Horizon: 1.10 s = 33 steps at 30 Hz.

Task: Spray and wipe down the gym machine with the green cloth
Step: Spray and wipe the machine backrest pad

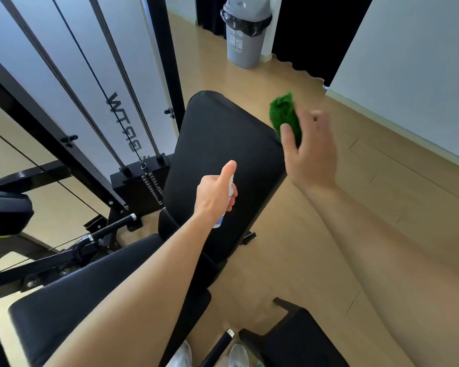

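Big black gym machine (217,133) in the middle, padded back tilted up. Right hand (313,154) blurry, by the pad's right edge. Left hand (215,193) over the pad. Green cloth (285,113) pinched between right thumb and fingers. Small white spray bottle (231,187) wrapped in curled left fingers, thumb straight.

A grey swing-lid bin (243,51) with a black liner stands at the far end of the pale wood floor (408,181), just beside a black curtain (316,35). A white wall (414,75) runs along the right.
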Each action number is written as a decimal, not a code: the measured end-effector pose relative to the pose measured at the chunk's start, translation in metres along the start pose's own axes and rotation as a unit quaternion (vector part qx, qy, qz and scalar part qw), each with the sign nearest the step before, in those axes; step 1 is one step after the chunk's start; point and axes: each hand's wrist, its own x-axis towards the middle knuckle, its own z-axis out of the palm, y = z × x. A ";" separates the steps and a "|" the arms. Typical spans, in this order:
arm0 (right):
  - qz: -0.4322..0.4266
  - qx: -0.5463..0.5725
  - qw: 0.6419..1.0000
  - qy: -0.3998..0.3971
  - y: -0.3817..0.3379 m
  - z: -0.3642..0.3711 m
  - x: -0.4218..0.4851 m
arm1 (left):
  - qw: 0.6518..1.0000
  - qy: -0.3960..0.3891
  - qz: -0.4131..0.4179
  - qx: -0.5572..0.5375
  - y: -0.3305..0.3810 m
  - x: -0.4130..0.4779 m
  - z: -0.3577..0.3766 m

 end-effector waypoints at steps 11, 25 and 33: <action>-0.428 -0.298 0.829 -0.201 0.037 0.058 -0.088 | 0.998 0.017 -0.004 -0.059 0.003 0.036 -0.045; -0.436 -0.259 0.819 -0.268 0.014 0.085 -0.109 | 0.998 0.000 -0.006 -0.060 -0.010 0.050 -0.080; -0.249 -0.243 0.937 -0.036 -0.022 0.061 0.008 | 0.999 -0.037 -0.006 -0.030 -0.007 0.060 -0.087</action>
